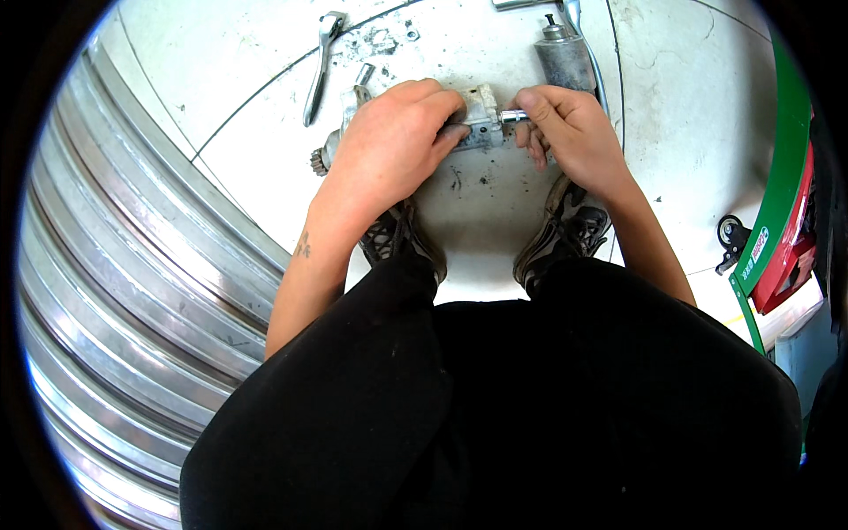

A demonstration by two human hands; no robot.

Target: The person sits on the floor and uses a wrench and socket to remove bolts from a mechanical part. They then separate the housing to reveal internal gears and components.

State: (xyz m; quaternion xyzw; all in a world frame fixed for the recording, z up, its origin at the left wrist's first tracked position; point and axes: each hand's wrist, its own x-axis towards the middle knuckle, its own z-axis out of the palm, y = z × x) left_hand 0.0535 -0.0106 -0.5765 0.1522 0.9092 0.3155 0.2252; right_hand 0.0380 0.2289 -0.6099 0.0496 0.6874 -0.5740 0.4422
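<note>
Open Lane at Right

Bare floor (685, 97) lies between the metal cylinder (565, 65) and the green panel (786, 168) at the floor's right edge. The cylinder obstructs just beyond the right hand (570, 137); ribbed metal (132, 265) bars the floor's left edge.

The middle of the grey machine part (478, 134) is covered by the left hand (396, 132). One end of the shiny rod (513, 116) is concealed in the right hand (570, 132). A metal tool (519, 3) is cut off by the top edge. The shoes (583, 226) are partly covered by the black trousers (353, 380). The ribbed metal panel (146, 265) is cropped by the dark round rim.
</note>
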